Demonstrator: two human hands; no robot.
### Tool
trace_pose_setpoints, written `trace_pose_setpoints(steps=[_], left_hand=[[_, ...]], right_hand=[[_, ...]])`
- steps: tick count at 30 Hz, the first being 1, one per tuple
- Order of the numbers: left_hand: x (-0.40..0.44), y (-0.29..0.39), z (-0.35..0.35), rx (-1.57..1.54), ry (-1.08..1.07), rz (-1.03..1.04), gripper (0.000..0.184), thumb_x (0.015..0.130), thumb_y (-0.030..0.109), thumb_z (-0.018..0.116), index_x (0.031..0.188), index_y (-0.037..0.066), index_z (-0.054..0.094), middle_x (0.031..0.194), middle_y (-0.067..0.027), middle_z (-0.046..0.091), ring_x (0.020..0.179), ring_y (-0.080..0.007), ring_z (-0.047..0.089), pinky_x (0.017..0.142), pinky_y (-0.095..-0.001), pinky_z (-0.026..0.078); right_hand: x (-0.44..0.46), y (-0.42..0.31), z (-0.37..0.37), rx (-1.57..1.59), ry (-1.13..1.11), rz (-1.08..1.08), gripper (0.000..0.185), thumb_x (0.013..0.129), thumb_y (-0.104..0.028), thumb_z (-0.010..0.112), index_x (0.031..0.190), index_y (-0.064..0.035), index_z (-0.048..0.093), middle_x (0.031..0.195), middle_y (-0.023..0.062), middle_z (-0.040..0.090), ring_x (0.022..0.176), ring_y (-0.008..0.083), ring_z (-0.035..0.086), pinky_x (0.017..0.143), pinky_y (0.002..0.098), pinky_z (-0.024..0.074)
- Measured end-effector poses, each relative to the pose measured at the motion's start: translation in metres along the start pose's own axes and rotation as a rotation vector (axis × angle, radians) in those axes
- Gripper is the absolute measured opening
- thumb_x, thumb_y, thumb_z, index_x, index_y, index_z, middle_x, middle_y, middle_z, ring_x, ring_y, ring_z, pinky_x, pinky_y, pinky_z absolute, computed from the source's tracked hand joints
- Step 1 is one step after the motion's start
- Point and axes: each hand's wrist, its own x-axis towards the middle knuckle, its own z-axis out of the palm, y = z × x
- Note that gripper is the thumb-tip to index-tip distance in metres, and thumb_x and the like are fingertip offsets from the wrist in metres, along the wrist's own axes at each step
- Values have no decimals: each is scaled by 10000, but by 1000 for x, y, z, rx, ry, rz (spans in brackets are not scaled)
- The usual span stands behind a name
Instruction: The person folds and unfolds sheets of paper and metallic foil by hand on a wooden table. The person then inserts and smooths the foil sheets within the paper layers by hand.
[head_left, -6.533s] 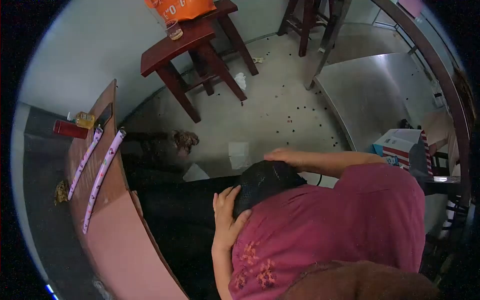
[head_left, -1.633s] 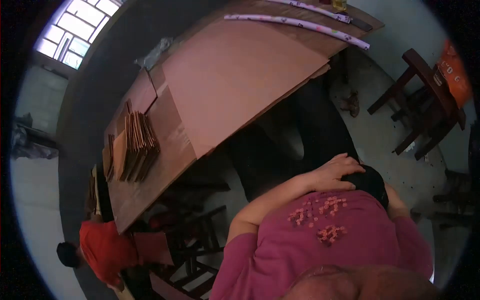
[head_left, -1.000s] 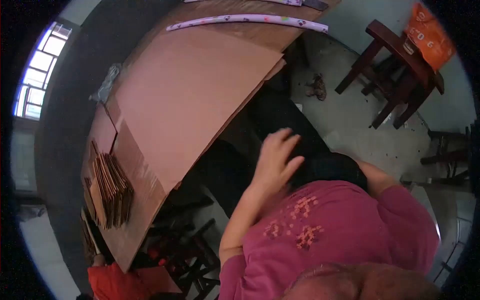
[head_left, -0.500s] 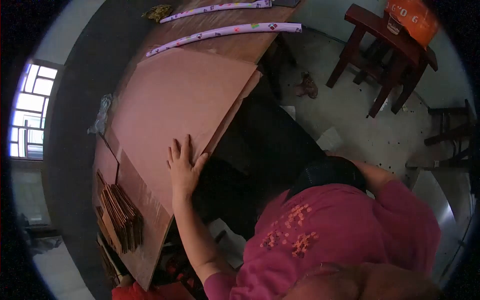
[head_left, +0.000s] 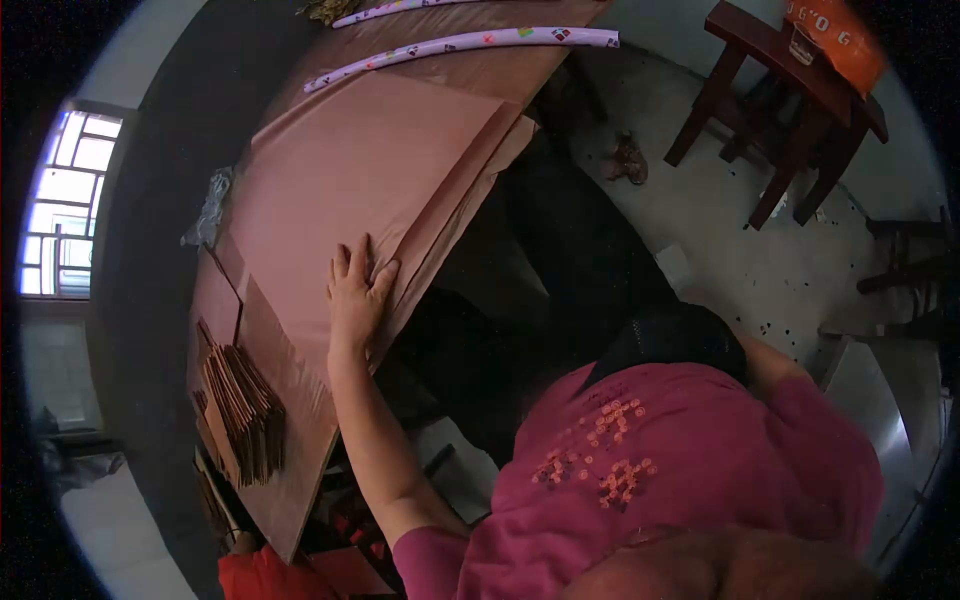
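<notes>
My left hand [head_left: 357,295] lies palm down on a large pinkish-brown paper sheet [head_left: 340,170], fingers spread and thumb out to the side. The sheet rests on top of a stack at the table's edge. Along its right side, the edges of lower sheets [head_left: 462,218] stick out, a little uneven. My right arm [head_left: 772,366] hangs down by my hip, and its hand is hidden behind my body and dark trousers.
Patterned purple rolls [head_left: 460,45] lie beyond the sheets on the wooden table [head_left: 305,440]. A bundle of folded brown pieces [head_left: 245,415] stands nearer, beside crumpled clear plastic [head_left: 212,205]. Wooden stools [head_left: 790,90] and an orange bag [head_left: 845,45] are to the right.
My left hand and the top sheet have shifted slightly left across the stack, so more of the lower sheets shows along the right edge. The whole view has tilted a little.
</notes>
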Motion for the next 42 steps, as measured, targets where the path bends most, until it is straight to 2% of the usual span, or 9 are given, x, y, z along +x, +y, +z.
trace_pose_setpoints(steps=[11,15,17,21,26,30,32,35,42], left_hand=[[-21,5,-3,-14,73,48,665,910,518,603,1448,146,485,1534,-236,358,1409,-403,343,1148,-537,259],[-19,4,-3,-4,61,48,665,915,523,593,1451,146,479,1534,-236,359,1412,-404,338,1148,-543,253],[-17,4,-2,-3,62,48,672,912,529,598,1455,153,473,1536,-233,357,1416,-409,330,1139,-552,264],[-20,11,-11,65,61,45,691,894,536,621,1457,163,471,1528,-232,367,1409,-410,338,1123,-547,296],[-13,7,-35,145,-101,135,754,866,604,610,1457,157,471,1458,-213,425,1300,-425,436,1085,-537,351],[11,-12,-63,-5,-203,199,763,886,627,559,1484,167,444,1492,-242,388,1354,-450,367,1112,-552,310],[20,-33,-47,64,-94,260,770,889,636,546,1492,170,434,1517,-252,351,1389,-450,321,1127,-571,276],[22,-48,-26,114,-58,318,803,886,658,533,1516,178,397,1577,-267,244,1457,-459,215,1151,-631,185],[19,-52,-17,105,-44,322,820,856,620,604,1516,181,395,1577,-274,231,1454,-468,213,1133,-660,188]], right_hand=[[20,7,-15,-155,113,-148,235,951,-234,620,1048,-30,684,889,125,711,838,233,659,748,362,511],[38,-7,-107,500,286,-116,235,941,-231,614,1010,-9,650,792,125,668,784,199,643,690,350,488],[32,-49,-172,560,550,-316,225,955,-225,605,954,-1,624,762,116,620,752,176,624,669,329,480],[-35,-203,-289,216,1042,-768,187,974,-182,592,1021,-1,603,996,135,603,920,275,615,793,358,476],[0,-299,-378,-328,1344,-873,268,966,-197,593,1169,-23,611,1164,158,568,1054,367,583,908,426,477],[59,-318,-430,-566,1359,-859,382,963,-254,597,1276,-38,562,1210,181,553,1095,387,572,930,455,478],[74,-325,-442,-514,968,-639,442,931,-255,627,1305,-39,530,1188,207,571,1067,405,581,904,464,486],[66,-344,-438,-656,821,-492,399,980,-355,550,1222,-37,543,1148,204,593,1053,414,596,881,496,489],[77,-354,-424,-496,888,-393,313,983,-351,542,1091,-57,560,1065,212,644,1001,413,618,845,517,488]])
